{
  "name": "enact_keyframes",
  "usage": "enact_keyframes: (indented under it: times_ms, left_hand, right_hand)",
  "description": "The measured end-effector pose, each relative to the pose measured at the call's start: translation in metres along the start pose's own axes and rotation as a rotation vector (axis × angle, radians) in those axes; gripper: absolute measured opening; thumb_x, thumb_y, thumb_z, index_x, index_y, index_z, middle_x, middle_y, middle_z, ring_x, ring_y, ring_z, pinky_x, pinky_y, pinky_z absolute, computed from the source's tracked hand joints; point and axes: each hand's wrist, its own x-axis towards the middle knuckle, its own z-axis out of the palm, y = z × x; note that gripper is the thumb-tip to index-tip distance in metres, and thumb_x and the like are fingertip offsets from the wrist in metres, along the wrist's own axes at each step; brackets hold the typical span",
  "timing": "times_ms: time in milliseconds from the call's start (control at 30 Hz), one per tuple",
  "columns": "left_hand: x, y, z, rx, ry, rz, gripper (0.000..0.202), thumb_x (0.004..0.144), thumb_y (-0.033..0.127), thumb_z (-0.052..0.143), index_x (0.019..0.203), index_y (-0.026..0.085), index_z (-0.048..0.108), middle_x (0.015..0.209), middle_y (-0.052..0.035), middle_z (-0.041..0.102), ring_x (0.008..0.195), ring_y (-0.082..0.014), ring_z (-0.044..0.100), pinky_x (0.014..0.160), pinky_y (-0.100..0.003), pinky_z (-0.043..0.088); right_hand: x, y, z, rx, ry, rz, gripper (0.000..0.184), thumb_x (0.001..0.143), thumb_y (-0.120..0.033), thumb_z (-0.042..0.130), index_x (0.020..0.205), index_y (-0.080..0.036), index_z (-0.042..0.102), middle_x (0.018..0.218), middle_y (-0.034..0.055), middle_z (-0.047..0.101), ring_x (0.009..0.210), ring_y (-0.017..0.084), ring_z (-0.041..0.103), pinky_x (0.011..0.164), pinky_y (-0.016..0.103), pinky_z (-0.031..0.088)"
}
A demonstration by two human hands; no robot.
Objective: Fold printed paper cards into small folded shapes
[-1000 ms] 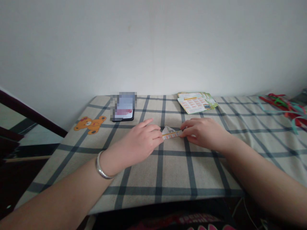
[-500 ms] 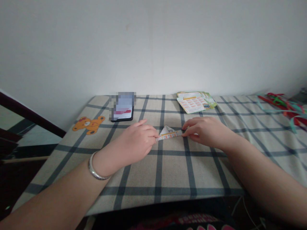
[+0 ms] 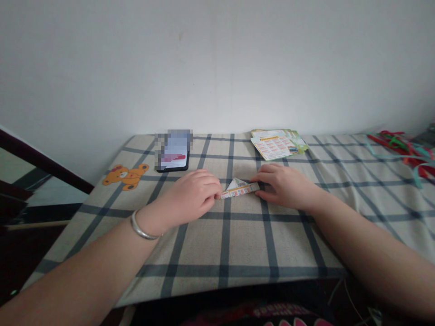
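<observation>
A small folded printed paper [image 3: 239, 189] lies on the checked tablecloth [image 3: 244, 235] between my hands. My left hand [image 3: 192, 195], with a silver bangle on its wrist, has its fingers curled and pinches the paper's left end. My right hand [image 3: 284, 186] presses its closed fingertips onto the paper's right end. A little triangular flap stands up from the strip's middle.
A phone [image 3: 172, 151] lies behind my left hand, near a bear print [image 3: 125, 175] on the cloth. A stack of printed leaflets [image 3: 277, 143] sits at the back by the wall. Red and green ribbons [image 3: 408, 151] lie at the far right.
My left hand has curled its fingers in and slid a little left along the strip. The strip now shows longer between the hands. The right hand has barely shifted.
</observation>
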Motion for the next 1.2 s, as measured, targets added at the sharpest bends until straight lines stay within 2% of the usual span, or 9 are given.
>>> enact_keyframes:
  times_ms: [100,233,367,467,667,967,1200]
  left_hand:
    - [0.002,0.0,0.002,-0.005,0.012,-0.046,0.017,0.088,0.014,0.046,0.089,0.018,0.063,0.096,-0.0032,0.066,0.1,-0.019,0.058,0.096,-0.039,0.044]
    - [0.002,0.002,0.005,0.006,0.036,-0.094,0.016,0.09,0.022,0.052,0.102,0.018,0.06,0.102,-0.0057,0.064,0.103,-0.0215,0.057,0.094,-0.041,0.045]
    - [0.001,0.004,0.008,-0.01,0.045,-0.144,0.035,0.089,0.025,0.055,0.124,0.02,0.051,0.112,-0.0068,0.063,0.107,-0.0223,0.056,0.095,-0.042,0.045]
    - [0.001,0.004,0.009,-0.01,0.046,-0.173,0.044,0.091,0.028,0.055,0.133,0.02,0.045,0.117,-0.0072,0.062,0.112,-0.0225,0.055,0.1,-0.043,0.043]
    - [0.001,0.004,0.013,-0.01,0.102,-0.179,0.046,0.091,0.031,0.056,0.133,0.019,0.045,0.13,-0.0095,0.057,0.121,-0.0232,0.051,0.105,-0.043,0.041]
    - [0.002,0.001,0.016,-0.058,0.198,-0.114,0.046,0.084,0.02,0.064,0.129,0.021,0.051,0.123,-0.0068,0.058,0.114,-0.0198,0.055,0.102,-0.039,0.045]
    - [0.004,0.005,0.016,-0.063,0.252,-0.019,0.038,0.087,0.013,0.059,0.124,0.021,0.055,0.115,-0.0056,0.059,0.106,-0.0179,0.057,0.094,-0.036,0.049]
  right_hand:
    - [0.002,-0.002,0.004,-0.007,0.029,0.005,0.019,0.086,-0.031,0.058,0.099,-0.022,0.067,0.097,0.006,0.064,0.09,0.021,0.06,0.072,0.031,0.045]
    - [0.004,-0.005,0.007,-0.002,0.07,-0.002,0.016,0.087,-0.029,0.058,0.096,-0.02,0.067,0.093,0.0061,0.065,0.088,0.02,0.059,0.072,0.03,0.043]
    - [0.007,-0.011,0.01,0.022,0.099,-0.014,0.016,0.087,-0.028,0.057,0.098,-0.02,0.067,0.09,0.0055,0.066,0.085,0.02,0.059,0.072,0.03,0.043]
    - [0.009,-0.016,0.012,0.047,0.108,-0.001,0.016,0.088,-0.027,0.056,0.098,-0.02,0.066,0.09,0.0051,0.066,0.086,0.02,0.059,0.073,0.03,0.043]
    - [0.01,-0.02,0.014,0.112,0.117,-0.018,0.014,0.088,-0.024,0.056,0.098,-0.018,0.065,0.093,0.0059,0.065,0.089,0.02,0.059,0.077,0.03,0.044]
    - [0.009,-0.02,0.015,0.133,0.131,-0.018,0.015,0.087,-0.024,0.058,0.099,-0.018,0.065,0.094,0.0058,0.065,0.089,0.019,0.059,0.078,0.031,0.045]
    - [0.01,-0.019,0.018,0.151,0.15,-0.019,0.009,0.087,-0.022,0.059,0.093,-0.019,0.065,0.092,0.0049,0.064,0.089,0.019,0.058,0.077,0.03,0.045]
